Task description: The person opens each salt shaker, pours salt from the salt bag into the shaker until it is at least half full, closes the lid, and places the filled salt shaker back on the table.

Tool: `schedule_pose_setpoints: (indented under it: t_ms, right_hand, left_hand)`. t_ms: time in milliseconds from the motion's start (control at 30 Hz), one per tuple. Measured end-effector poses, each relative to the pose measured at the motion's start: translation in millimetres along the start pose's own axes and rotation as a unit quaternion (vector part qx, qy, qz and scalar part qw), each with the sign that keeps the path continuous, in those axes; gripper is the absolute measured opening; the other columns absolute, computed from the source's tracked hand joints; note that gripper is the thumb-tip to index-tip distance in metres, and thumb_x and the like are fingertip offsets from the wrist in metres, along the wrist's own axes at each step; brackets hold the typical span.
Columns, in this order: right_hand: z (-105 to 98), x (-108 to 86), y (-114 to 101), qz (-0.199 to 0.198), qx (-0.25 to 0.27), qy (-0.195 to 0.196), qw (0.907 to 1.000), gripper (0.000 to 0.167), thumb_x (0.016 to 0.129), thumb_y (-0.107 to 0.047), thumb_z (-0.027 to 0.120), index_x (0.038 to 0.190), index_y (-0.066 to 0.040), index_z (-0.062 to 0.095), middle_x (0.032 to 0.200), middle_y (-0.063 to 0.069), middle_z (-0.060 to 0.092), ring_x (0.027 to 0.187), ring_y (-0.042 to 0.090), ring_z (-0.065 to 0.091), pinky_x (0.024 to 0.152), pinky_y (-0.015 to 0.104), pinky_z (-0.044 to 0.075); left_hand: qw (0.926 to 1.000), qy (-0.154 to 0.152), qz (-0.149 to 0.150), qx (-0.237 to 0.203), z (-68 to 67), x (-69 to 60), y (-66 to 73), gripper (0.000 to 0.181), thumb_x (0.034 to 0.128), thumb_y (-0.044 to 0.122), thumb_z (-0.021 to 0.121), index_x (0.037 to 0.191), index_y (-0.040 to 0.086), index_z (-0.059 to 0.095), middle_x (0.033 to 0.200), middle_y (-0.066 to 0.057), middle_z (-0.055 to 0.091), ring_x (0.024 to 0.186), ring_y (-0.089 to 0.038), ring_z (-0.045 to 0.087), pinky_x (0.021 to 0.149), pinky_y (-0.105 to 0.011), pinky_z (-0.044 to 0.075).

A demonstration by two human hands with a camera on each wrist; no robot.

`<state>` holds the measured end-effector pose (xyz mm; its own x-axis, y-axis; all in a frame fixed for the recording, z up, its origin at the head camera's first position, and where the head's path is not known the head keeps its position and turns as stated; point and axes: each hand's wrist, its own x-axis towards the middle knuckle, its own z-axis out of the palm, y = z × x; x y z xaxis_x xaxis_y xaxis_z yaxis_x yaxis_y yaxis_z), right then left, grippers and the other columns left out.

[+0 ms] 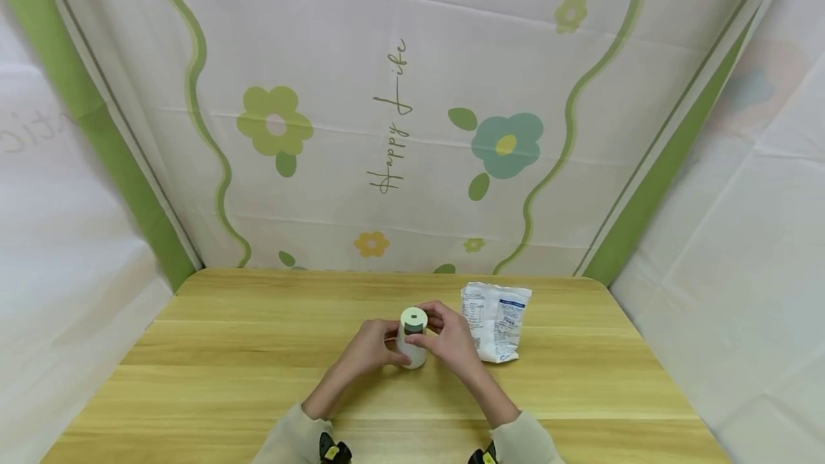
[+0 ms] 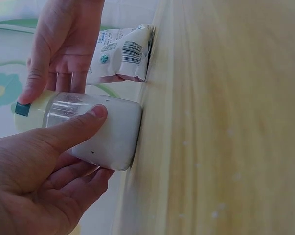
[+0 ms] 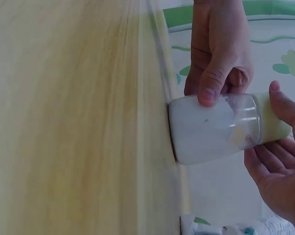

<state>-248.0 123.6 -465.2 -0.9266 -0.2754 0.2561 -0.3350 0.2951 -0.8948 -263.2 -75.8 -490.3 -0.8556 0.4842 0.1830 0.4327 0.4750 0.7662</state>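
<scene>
A clear jar [image 1: 415, 356] stands upright on the wooden table, much of it filled with something white. Its round lid [image 1: 414, 316] is cream with a dark green patch on the side. My left hand [image 1: 370, 347] grips the jar body low down, thumb on the near side, as the left wrist view shows. Higher up, my right hand [image 1: 454, 339] holds the lid between thumb and fingers. In the right wrist view the lid [image 3: 272, 120] sits on the jar [image 3: 206, 129], and the white contents look lower near the neck.
Just right of the right hand, a white printed bag [image 1: 505, 321] stands on the table [image 1: 245, 356]. A barcode shows on the bag [image 2: 125, 54] in the left wrist view. White flowered cloth [image 1: 335, 77] hangs behind the table and at both sides.
</scene>
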Motion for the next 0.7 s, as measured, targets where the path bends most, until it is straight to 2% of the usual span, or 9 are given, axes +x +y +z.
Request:
schedule_pose_setpoints:
  t_ms: [167, 233, 300, 367, 500, 600, 700]
  right_hand:
    - [-9.9, 2.5, 1.0, -0.024, 0.022, -0.082, 0.9961, 0.065, 0.086, -0.016, 0.079, 0.143, -0.005, 0.050, 0.143, 0.019, 0.055, 0.131, 0.035, 0.055, 0.109, 0.048, 0.046]
    - [-13.6, 3.7, 2.6, -0.030, 0.036, -0.112, 0.9926, 0.066, 0.089, -0.012, 0.075, 0.147, -0.002, 0.045, 0.148, 0.021, 0.050, 0.134, 0.037, 0.052, 0.111, 0.049, 0.043]
    - [-16.0, 4.4, 3.8, -0.030, 0.043, -0.123, 0.9910, 0.062, 0.090, -0.012, 0.073, 0.146, -0.001, 0.046, 0.147, 0.022, 0.051, 0.133, 0.038, 0.053, 0.111, 0.047, 0.044]
    - [-16.3, 5.0, 5.2, -0.026, 0.039, -0.113, 0.9925, 0.058, 0.090, -0.013, 0.073, 0.142, -0.002, 0.051, 0.141, 0.021, 0.057, 0.129, 0.036, 0.057, 0.109, 0.043, 0.047]
    - [-12.0, 4.8, 5.8, -0.018, 0.037, -0.064, 0.9971, 0.050, 0.084, -0.011, 0.079, 0.130, -0.006, 0.060, 0.128, 0.017, 0.066, 0.122, 0.034, 0.062, 0.104, 0.041, 0.051]
    - [-8.2, 4.3, 6.4, -0.005, 0.035, -0.036, 0.9987, 0.049, 0.080, -0.012, 0.083, 0.125, -0.008, 0.062, 0.123, 0.013, 0.067, 0.120, 0.031, 0.062, 0.103, 0.043, 0.052]
    - [-7.5, 4.4, 7.6, 0.009, 0.034, -0.031, 0.9989, 0.053, 0.078, -0.014, 0.085, 0.125, -0.012, 0.061, 0.124, 0.009, 0.065, 0.122, 0.028, 0.059, 0.103, 0.044, 0.052]
  left_hand:
    - [1.0000, -0.001, -0.002, -0.001, -0.6, 0.2, -0.3, 0.044, 0.0728, 0.013, 0.089, 0.113, 0.005, 0.072, 0.114, -0.010, 0.074, 0.106, -0.026, 0.071, 0.089, -0.036, 0.059]
    - [1.0000, -0.002, -0.004, -0.003, -0.7, 0.1, -0.2, 0.045, 0.0729, 0.012, 0.089, 0.114, 0.004, 0.072, 0.115, -0.011, 0.074, 0.107, -0.027, 0.070, 0.090, -0.036, 0.059]
    - [1.0000, -0.003, -0.004, -0.003, -0.5, 0.3, -0.4, 0.045, 0.0730, 0.012, 0.089, 0.114, 0.004, 0.072, 0.115, -0.011, 0.074, 0.108, -0.027, 0.070, 0.090, -0.035, 0.059]
    - [1.0000, -0.004, -0.005, -0.003, -0.4, 0.4, -0.1, 0.046, 0.0735, 0.012, 0.088, 0.115, 0.005, 0.072, 0.116, -0.011, 0.074, 0.108, -0.026, 0.070, 0.091, -0.034, 0.058]
    - [1.0000, -0.004, -0.005, -0.006, -0.2, 0.6, 0.6, 0.046, 0.0734, 0.012, 0.089, 0.115, 0.004, 0.072, 0.116, -0.011, 0.074, 0.108, -0.027, 0.070, 0.091, -0.035, 0.058]
    - [1.0000, -0.003, -0.003, -0.006, 0.0, 0.8, 0.1, 0.045, 0.0729, 0.012, 0.089, 0.114, 0.004, 0.072, 0.116, -0.011, 0.074, 0.108, -0.027, 0.070, 0.091, -0.035, 0.058]
    - [1.0000, -0.004, 0.000, -0.005, 0.4, 0.8, -0.3, 0.045, 0.0729, 0.012, 0.089, 0.114, 0.004, 0.072, 0.116, -0.011, 0.074, 0.108, -0.027, 0.070, 0.091, -0.035, 0.058]
